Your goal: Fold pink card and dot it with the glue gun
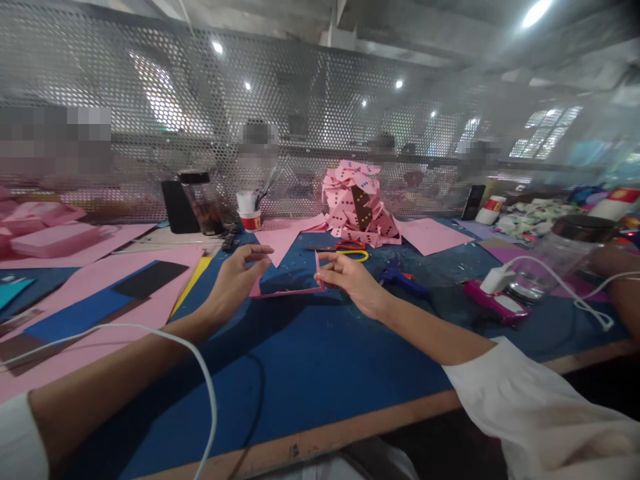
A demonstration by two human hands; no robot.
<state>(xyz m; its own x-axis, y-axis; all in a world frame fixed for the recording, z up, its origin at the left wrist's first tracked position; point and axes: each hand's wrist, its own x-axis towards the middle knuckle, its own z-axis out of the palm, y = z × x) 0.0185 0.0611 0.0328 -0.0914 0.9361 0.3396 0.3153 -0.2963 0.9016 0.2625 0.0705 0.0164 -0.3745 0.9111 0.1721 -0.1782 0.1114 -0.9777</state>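
Note:
My right hand [353, 279] pinches the upright end of a thin pink piece [295, 291] between thumb and fingers. It looks like paper or foam sheet, seen nearly edge-on just over the blue table [320, 360]. At the piece's other end is my left hand [240, 277], its thumb and fingers apart with nothing visible between them. Behind my right hand lie scissors [359, 253] with red and yellow handles. A blue glue gun [405, 279] rests to the right of that hand. Farther back stands a heap of pink dotted pieces [347, 200], one of them brown.
Pink sheets [165, 267] with blue and dark pieces cover the left side. A white cable [210, 380] crosses my left forearm. At the right are a magenta power block [495, 303], a lidded jar [563, 253] and another person's arm [623, 287]. Perforated screen [300, 107] stands behind.

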